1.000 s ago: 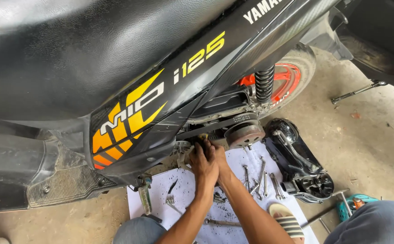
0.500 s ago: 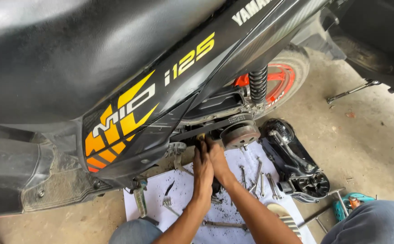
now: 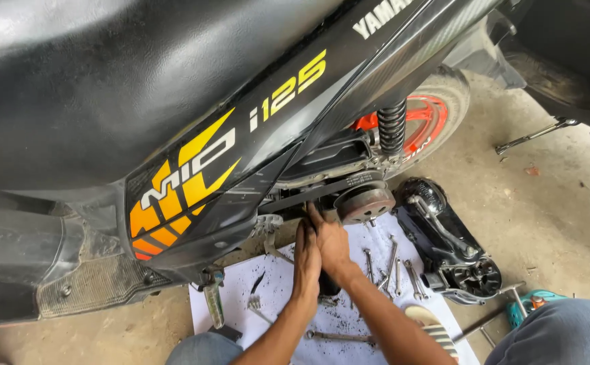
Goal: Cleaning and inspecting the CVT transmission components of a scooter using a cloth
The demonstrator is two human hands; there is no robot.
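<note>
Under the scooter's side panel, two hands work at the drive belt.

Left hand (image 3: 306, 251) and right hand (image 3: 331, 242) press side by side, fingers curled into the gap at the belt (image 3: 312, 195); whether they actually grip it I cannot tell. At two o'clock from them sits the clutch pulley (image 3: 364, 201). Bolts (image 3: 393, 265) and a wrench (image 3: 339, 336) lie on white paper (image 3: 231, 307); the removed black cover (image 3: 447, 247) rests at three o'clock on the concrete.
</note>
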